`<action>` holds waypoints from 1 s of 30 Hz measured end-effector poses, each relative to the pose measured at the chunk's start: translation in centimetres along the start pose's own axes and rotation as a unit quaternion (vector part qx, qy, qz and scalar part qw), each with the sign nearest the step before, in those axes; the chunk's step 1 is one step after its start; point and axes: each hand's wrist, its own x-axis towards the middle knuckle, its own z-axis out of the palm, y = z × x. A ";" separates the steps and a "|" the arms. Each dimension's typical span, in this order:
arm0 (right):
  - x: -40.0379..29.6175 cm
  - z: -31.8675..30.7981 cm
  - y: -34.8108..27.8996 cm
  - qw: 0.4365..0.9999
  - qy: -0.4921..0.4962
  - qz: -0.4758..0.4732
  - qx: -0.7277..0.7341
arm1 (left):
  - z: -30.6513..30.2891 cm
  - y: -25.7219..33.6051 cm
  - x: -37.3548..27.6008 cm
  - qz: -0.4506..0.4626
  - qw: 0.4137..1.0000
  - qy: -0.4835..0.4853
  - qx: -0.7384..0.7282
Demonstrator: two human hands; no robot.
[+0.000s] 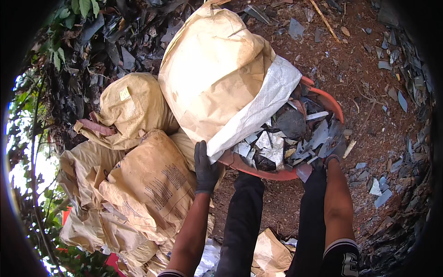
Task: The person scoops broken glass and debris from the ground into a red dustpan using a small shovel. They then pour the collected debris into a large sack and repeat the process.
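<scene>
A large tan sack (214,65) with its white woven lining (256,107) folded back lies with its mouth over an orange-red tub (258,173). Broken dark and pale shards (294,128) fill the tub at that mouth. My left hand (206,173), in a dark glove, grips the lower corner of the folded sack edge; its thumb is hidden. At the tub's near right side is my right hand (335,154), mostly hidden among the shards and rim. Its grip cannot be made out.
Several filled tan sacks (152,187) are heaped at the left, one bearing print. A smaller tied sack (135,107) rests above them. Loose shards (382,194) and sticks (325,20) litter the reddish soil (367,138). My legs (242,221) stand close to the tub.
</scene>
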 end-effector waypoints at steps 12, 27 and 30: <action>-0.7 0.6 -0.3 0.999 0.004 -0.026 -0.041 | 6.2 14.5 -9.4 -0.128 0.991 0.030 -0.017; -15.1 4.5 -7.3 0.976 -0.213 0.031 0.043 | 6.0 18.4 9.7 -0.241 0.955 -0.165 -0.047; -16.6 5.6 -9.3 0.982 -0.191 -0.007 -0.005 | 3.8 19.5 9.7 -0.166 0.973 -0.148 -0.062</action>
